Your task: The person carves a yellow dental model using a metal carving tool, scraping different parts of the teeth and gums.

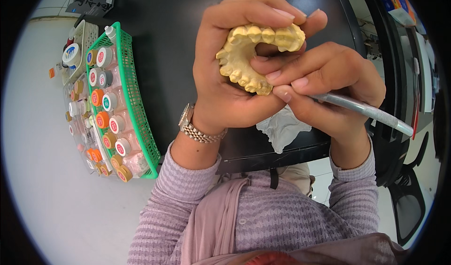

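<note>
A yellow plaster dental cast (239, 53), shaped like a horseshoe with a row of teeth, is held up above the black table. My left hand (211, 82) wraps round its outer side, fingers over the far edge and palm beneath. Between the thumb and fingers of my right hand (336, 84) is a slim metal handle tool (361, 110) with a knurled grip, slanting down to the right. Its working tip is hidden behind my fingers, next to the cast's near right end. A crumpled white tissue (283, 129) lies on the table below my hands.
To the left, a green plastic basket (136, 100) holds several capped jars, with a pale basket (87, 32) beyond it. A dark box (90, 0) sits at the far left. The black table (164, 44) ends close to my body; a black chair (408, 204) stands right.
</note>
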